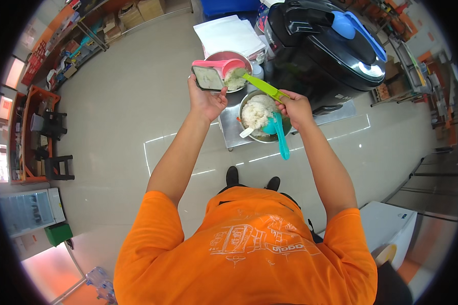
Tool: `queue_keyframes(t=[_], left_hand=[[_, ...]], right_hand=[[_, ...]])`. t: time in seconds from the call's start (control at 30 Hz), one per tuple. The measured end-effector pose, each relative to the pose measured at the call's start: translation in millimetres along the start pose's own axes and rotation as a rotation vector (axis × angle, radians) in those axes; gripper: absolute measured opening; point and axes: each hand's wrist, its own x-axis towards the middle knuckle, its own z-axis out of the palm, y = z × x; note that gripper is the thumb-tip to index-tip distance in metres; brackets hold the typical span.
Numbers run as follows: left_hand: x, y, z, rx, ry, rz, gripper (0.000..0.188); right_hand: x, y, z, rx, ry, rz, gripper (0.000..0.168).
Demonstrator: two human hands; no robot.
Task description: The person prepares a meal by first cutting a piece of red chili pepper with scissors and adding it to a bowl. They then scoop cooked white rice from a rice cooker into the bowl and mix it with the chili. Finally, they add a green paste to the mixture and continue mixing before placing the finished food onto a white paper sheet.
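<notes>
My left hand (208, 100) holds a small rectangular dark-rimmed tray or mould (208, 78) with a pale, greenish-smeared face, tilted towards me. A lime-green spatula (265, 85) is gripped by its handle in my right hand (295, 108). Its tip reaches into greenish rice (233, 81) in the far metal bowl (229, 53). A pink rice scoop (233, 67) lies across that bowl. Below my right hand, the nearer metal bowl (241, 126) holds white rice (257, 110). A turquoise scoop (279, 135) and a white handle (246, 132) stick out over its rim.
A large black rice cooker (309, 72) stands on the right of the metal table (233, 137), with a blue scoop (343, 26) on its lid. White paper sheets (229, 36) are stacked behind the far bowl. Black stools (59, 167) stand far left.
</notes>
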Motion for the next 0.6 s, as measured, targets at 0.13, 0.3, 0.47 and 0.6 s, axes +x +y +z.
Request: queue_keyframes(t=[0.13, 0.3, 0.47, 0.6], left_hand=[[2.2, 5.9, -13.7, -0.022, -0.031, -0.032, 0.078], [4.5, 10.9, -20.1, -0.025, -0.067, -0.063, 0.079], [3.8, 10.8, -20.9, -0.018, -0.089, -0.062, 0.077], [1.1, 8.0, -17.6, -0.025, -0.075, -0.055, 0.078]], right_hand=[[1.4, -6.7, 8.3, -0.073, 0.025, -0.010, 0.036], [6.0, -12.5, 19.9, -0.144, 0.051, -0.061, 0.037], [3.5, -15.4, 28.4, -0.348, 0.060, -0.183, 0.036], [-9.8, -18.0, 29.2, -0.383, 0.126, -0.286, 0.035]])
